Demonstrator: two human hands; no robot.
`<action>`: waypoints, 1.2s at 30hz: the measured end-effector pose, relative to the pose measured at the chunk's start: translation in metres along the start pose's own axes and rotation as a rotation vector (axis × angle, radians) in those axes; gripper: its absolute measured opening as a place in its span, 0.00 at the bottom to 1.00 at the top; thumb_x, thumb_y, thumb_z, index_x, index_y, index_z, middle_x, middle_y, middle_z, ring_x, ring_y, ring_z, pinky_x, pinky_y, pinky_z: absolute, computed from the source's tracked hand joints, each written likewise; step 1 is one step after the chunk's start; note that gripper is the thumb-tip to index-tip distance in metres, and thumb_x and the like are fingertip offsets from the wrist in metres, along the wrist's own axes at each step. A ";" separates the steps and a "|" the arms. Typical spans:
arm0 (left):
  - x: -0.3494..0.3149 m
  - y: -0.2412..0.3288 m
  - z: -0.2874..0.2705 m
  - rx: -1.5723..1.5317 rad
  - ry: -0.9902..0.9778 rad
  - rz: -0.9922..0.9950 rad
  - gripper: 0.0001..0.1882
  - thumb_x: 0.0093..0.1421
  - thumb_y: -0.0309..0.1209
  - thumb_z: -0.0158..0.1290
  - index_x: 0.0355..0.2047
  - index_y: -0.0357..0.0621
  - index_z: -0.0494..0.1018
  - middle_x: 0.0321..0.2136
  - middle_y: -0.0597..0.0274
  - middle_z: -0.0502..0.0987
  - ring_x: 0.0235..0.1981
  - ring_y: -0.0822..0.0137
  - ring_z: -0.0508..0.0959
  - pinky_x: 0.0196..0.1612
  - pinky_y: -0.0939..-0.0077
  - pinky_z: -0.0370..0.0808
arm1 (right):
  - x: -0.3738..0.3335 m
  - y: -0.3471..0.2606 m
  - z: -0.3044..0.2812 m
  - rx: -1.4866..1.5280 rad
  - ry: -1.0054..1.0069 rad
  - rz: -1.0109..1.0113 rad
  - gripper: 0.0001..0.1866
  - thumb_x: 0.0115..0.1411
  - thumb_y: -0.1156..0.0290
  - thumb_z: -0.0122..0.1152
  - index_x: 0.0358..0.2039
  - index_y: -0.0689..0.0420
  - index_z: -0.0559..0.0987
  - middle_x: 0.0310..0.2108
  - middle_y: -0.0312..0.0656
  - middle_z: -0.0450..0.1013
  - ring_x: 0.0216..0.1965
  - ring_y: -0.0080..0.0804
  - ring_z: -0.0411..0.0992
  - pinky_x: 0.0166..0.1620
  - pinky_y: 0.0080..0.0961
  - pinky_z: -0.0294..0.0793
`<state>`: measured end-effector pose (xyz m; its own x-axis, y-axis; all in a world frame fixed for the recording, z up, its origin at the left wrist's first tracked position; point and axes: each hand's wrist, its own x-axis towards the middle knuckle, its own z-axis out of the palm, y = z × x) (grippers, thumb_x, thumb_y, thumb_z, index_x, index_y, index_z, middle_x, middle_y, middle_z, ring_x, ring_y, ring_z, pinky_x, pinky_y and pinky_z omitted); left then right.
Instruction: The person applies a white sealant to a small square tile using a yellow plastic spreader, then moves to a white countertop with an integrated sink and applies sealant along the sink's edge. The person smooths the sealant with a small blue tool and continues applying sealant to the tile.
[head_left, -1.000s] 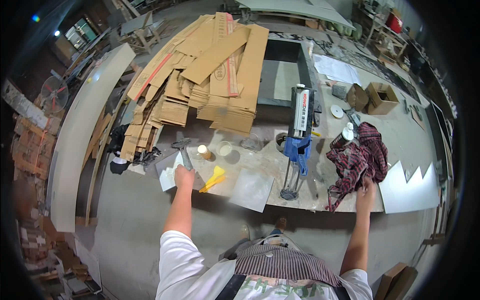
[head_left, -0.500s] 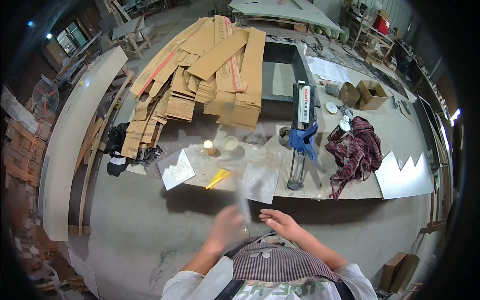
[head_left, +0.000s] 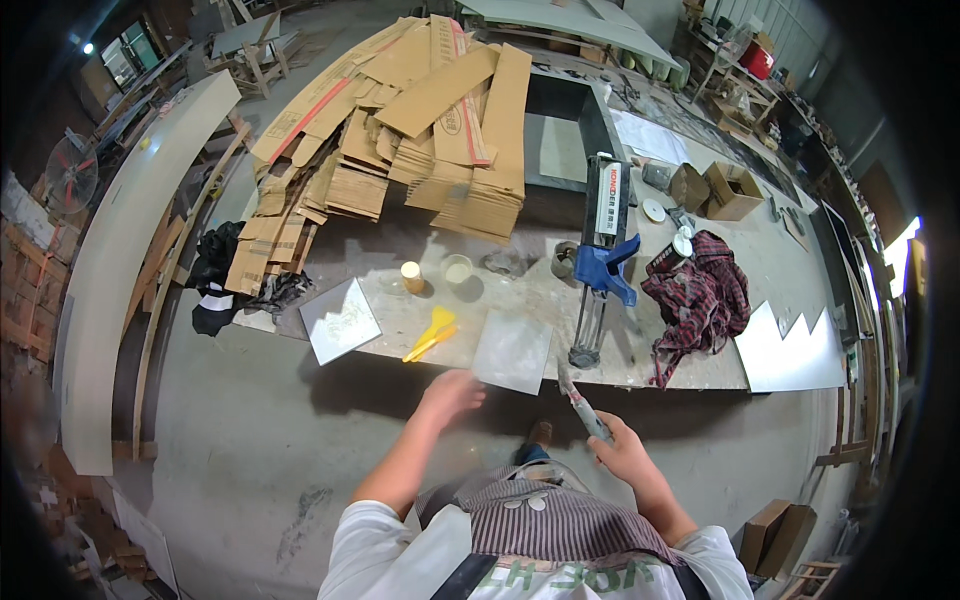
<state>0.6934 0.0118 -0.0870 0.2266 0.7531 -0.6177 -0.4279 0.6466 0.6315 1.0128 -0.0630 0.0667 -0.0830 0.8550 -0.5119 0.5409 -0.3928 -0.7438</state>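
Note:
My right hand (head_left: 622, 450) is closed round the grey handle of a slim tool (head_left: 588, 412) with a narrow, smeared end, perhaps a scraper. That end points up at the table's front edge. My left hand (head_left: 455, 395), slightly blurred, hovers in front of the table with loosely bent fingers, and nothing shows in it. Just beyond it lies a grey square plate (head_left: 512, 350), overhanging the edge. Yellow plastic spatulas (head_left: 432, 332) lie to its left. Farther left is a pale square board (head_left: 341, 320) with whitish smears. A small capped bottle (head_left: 411, 277) and a round tub (head_left: 457, 270) stand behind.
Flattened cardboard (head_left: 440, 130) is piled at the back left. A blue-handled dispensing gun (head_left: 606, 265) stands upright on the table. To its right lie a checked cloth (head_left: 705, 300), a can (head_left: 672, 252), a zigzag-cut sheet (head_left: 795, 350) and an open cardboard box (head_left: 733, 190).
A blurred pale object was upright by my left hand; now my right hand grips the slim tool and has moved right. My left hand has risen towards the grey plate. The view has shifted slightly.

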 end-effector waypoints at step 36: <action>0.035 -0.088 0.085 -0.257 0.044 0.054 0.08 0.60 0.27 0.52 0.38 0.37 0.72 0.35 0.57 0.78 0.35 0.63 0.80 0.36 0.76 0.77 | 0.050 -0.055 0.035 -0.914 -0.054 -0.432 0.24 0.54 0.69 0.52 0.54 0.54 0.70 0.29 0.53 0.73 0.28 0.50 0.75 0.30 0.42 0.77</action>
<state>0.8131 -0.0084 -0.1241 0.1610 0.7762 -0.6096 -0.6482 0.5489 0.5278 0.9495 -0.0109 0.0671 -0.4489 0.8374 -0.3120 0.8872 0.3761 -0.2672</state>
